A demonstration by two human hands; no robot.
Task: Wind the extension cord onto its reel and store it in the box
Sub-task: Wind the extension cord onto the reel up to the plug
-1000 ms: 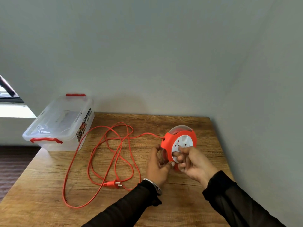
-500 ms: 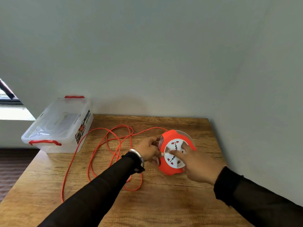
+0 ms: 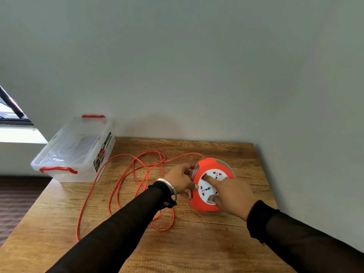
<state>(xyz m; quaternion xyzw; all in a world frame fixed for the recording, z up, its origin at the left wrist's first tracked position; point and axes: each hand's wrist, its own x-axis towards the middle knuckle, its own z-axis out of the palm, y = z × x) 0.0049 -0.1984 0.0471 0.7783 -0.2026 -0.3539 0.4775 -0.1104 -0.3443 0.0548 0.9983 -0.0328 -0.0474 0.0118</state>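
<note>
An orange reel (image 3: 204, 166) with a white socket face lies on the wooden table (image 3: 197, 243), right of centre. My right hand (image 3: 230, 196) rests on that face, fingers pressed onto the white disc. The reel's left edge is gripped by my left hand (image 3: 180, 177). Loose loops of orange cord (image 3: 118, 186) spread over the table to the left, and one strand runs to the reel's top. My left arm hides part of the loops and the plug. A clear plastic box (image 3: 78, 148) with red handles and its lid on stands at the table's far left corner.
Grey walls close in behind the table and along its right side. The table's left edge drops to a dark floor (image 3: 17, 198). A window (image 3: 11, 115) shows at the far left.
The reel went from held upright above the table to lying flat on it. My right hand moved onto the socket face and my left hand shifted to the reel's left edge.
</note>
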